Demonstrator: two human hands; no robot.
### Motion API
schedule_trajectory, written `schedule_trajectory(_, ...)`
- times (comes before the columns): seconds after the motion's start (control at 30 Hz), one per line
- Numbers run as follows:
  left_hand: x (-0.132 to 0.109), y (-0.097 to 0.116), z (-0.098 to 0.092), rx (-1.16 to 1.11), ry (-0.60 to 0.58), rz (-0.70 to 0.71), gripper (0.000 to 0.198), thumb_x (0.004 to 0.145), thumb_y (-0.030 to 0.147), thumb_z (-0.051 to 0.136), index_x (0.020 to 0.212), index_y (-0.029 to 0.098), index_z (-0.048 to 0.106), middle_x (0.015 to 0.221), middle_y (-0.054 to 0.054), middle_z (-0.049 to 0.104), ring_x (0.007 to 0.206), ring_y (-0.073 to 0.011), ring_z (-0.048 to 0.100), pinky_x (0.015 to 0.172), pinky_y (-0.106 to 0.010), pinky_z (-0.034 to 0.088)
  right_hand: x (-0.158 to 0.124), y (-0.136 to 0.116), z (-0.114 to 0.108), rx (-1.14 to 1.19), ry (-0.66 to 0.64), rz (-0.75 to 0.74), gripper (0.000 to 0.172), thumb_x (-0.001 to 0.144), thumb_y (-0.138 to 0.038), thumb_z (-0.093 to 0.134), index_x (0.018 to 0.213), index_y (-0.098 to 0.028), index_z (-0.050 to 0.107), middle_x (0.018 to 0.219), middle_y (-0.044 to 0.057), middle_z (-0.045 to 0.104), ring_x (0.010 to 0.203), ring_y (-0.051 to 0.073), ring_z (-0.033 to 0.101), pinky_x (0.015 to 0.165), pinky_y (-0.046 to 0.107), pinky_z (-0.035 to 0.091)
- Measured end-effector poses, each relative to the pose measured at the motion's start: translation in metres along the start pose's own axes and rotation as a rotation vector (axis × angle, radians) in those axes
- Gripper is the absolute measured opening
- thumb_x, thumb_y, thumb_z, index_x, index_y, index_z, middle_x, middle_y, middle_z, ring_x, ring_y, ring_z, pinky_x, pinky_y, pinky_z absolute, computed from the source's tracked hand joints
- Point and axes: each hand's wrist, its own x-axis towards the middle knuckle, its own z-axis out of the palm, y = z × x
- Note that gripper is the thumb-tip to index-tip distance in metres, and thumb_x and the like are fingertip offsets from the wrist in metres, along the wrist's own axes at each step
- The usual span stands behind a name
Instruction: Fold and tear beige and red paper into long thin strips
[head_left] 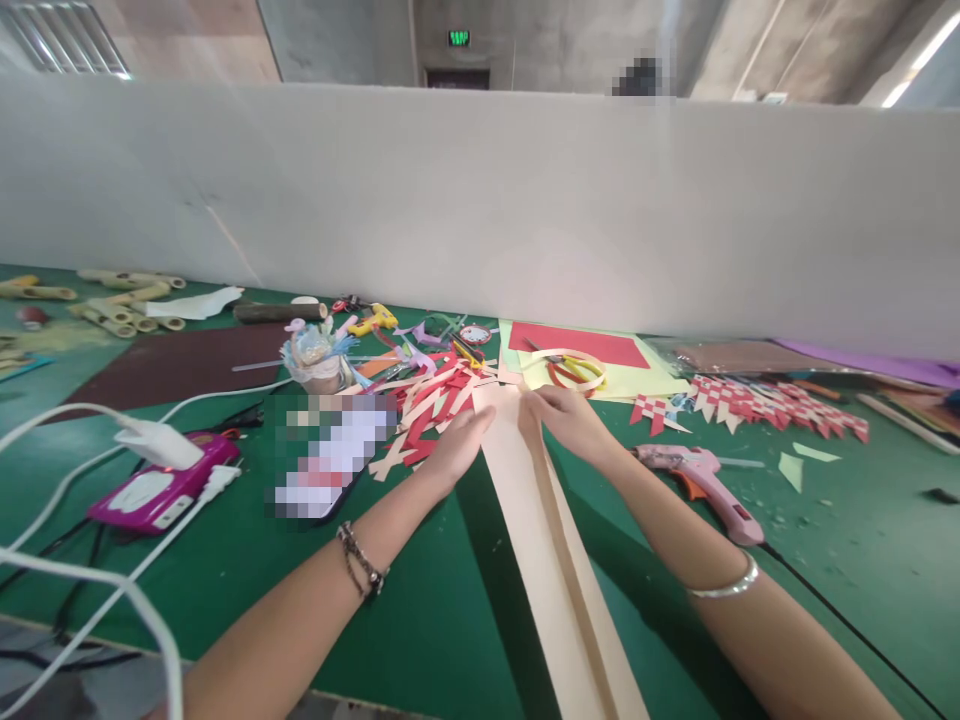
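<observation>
A long cream paper sheet (551, 560), folded lengthwise, runs from the near edge toward the middle of the green table (420, 620). My left hand (454, 447) lies flat on its far left edge, fingers stretched out. My right hand (566, 418) presses down on the far right end of the sheet, fingers together and slightly curled. A beaded bracelet is on my left wrist, a silver bangle on my right.
Red and cream paper strips (427, 400) are heaped beyond my left hand. A pink glue gun (705, 485) lies right of the sheet. Woven red-white pieces (757, 405), yellow and red sheets with tape rings (577, 370), a purple device with white cables (161, 485) and a white partition (480, 210) surround the area.
</observation>
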Motion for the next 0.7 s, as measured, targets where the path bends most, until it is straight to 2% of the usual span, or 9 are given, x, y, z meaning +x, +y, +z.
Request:
schedule_trajectory(0.13, 0.004, -0.002, -0.002, 0.029, -0.038, 0.029, 0.031, 0.079, 0.042, 0.044, 0.078, 0.015, 0.061, 0.069, -0.005, 0.062, 0.073, -0.0223, 0.06, 0.069, -0.032, 0.045, 0.002, 0.002, -0.009, 0.129, 0.033, 0.08, 0.034, 0.077, -0.04, 0.043, 0.051, -0.02, 0.033, 0.049, -0.006, 0.026, 0.046, 0.009, 0.028, 0.046, 0.025, 0.022)
schedule_trajectory(0.27, 0.009, 0.004, -0.007, 0.094, 0.002, 0.114, 0.031, 0.076, 0.029, 0.046, 0.102, 0.015, 0.057, 0.096, -0.008, 0.062, 0.094, -0.0248, 0.057, 0.084, -0.037, 0.042, 0.002, -0.005, -0.014, 0.275, 0.034, 0.123, 0.023, 0.07, -0.039, 0.05, 0.06, -0.02, 0.047, 0.051, -0.005, 0.042, 0.046, 0.009, 0.039, 0.046, 0.024, 0.032)
schedule_trajectory(0.33, 0.013, 0.011, -0.01, 0.208, 0.05, 0.278, 0.047, 0.072, 0.021, 0.05, 0.119, 0.017, 0.048, 0.119, -0.009, 0.053, 0.11, -0.0241, 0.049, 0.095, -0.037, 0.034, 0.002, -0.01, -0.014, 0.333, 0.038, 0.138, 0.022, 0.068, -0.04, 0.054, 0.064, -0.02, 0.049, 0.053, -0.004, 0.048, 0.046, 0.01, 0.043, 0.047, 0.025, 0.037)
schedule_trajectory(0.4, 0.018, 0.021, -0.013, 0.402, 0.057, 0.485, 0.054, 0.071, 0.019, 0.052, 0.124, 0.018, 0.044, 0.132, -0.009, 0.043, 0.12, -0.0242, 0.039, 0.102, -0.037, 0.026, 0.001, -0.013, -0.014, 0.378, 0.041, 0.149, 0.022, 0.066, -0.041, 0.056, 0.063, -0.02, 0.048, 0.053, -0.004, 0.05, 0.045, 0.01, 0.045, 0.047, 0.025, 0.04)
schedule_trajectory(0.47, 0.026, 0.033, -0.013, 0.57, -0.026, 0.572, 0.041, 0.074, 0.025, 0.051, 0.114, 0.017, 0.053, 0.124, -0.01, 0.051, 0.116, -0.0256, 0.042, 0.099, -0.037, 0.027, 0.001, -0.014, -0.014, 0.41, 0.043, 0.154, 0.022, 0.066, -0.04, 0.057, 0.062, -0.021, 0.047, 0.051, -0.004, 0.051, 0.044, 0.01, 0.046, 0.047, 0.026, 0.042)
schedule_trajectory(0.53, 0.033, 0.042, -0.01, 0.611, -0.144, 0.517, 0.028, 0.08, 0.036, 0.046, 0.093, 0.017, 0.062, 0.097, -0.007, 0.063, 0.095, -0.0234, 0.054, 0.084, -0.032, 0.038, 0.001, -0.014, -0.014, 0.43, 0.047, 0.157, 0.021, 0.066, -0.039, 0.058, 0.063, -0.021, 0.046, 0.048, -0.006, 0.049, 0.042, 0.01, 0.046, 0.047, 0.025, 0.043)
schedule_trajectory(0.6, 0.04, 0.048, -0.005, 0.594, -0.205, 0.466, 0.034, 0.082, 0.043, 0.041, 0.077, 0.017, 0.063, 0.072, -0.003, 0.062, 0.07, -0.0185, 0.056, 0.064, -0.026, 0.04, 0.001, -0.012, -0.015, 0.443, 0.053, 0.16, 0.021, 0.067, -0.039, 0.057, 0.064, -0.021, 0.047, 0.046, -0.007, 0.048, 0.04, 0.01, 0.047, 0.046, 0.025, 0.044)
schedule_trajectory(0.7, 0.045, 0.05, 0.005, 0.554, -0.21, 0.46, 0.034, 0.081, 0.044, 0.042, 0.069, 0.017, 0.058, 0.061, 0.0, 0.055, 0.057, -0.0143, 0.049, 0.052, -0.023, 0.033, 0.001, -0.01, -0.017, 0.458, 0.063, 0.174, 0.022, 0.07, -0.041, 0.055, 0.066, -0.021, 0.047, 0.047, -0.007, 0.05, 0.04, 0.009, 0.048, 0.046, 0.025, 0.045)
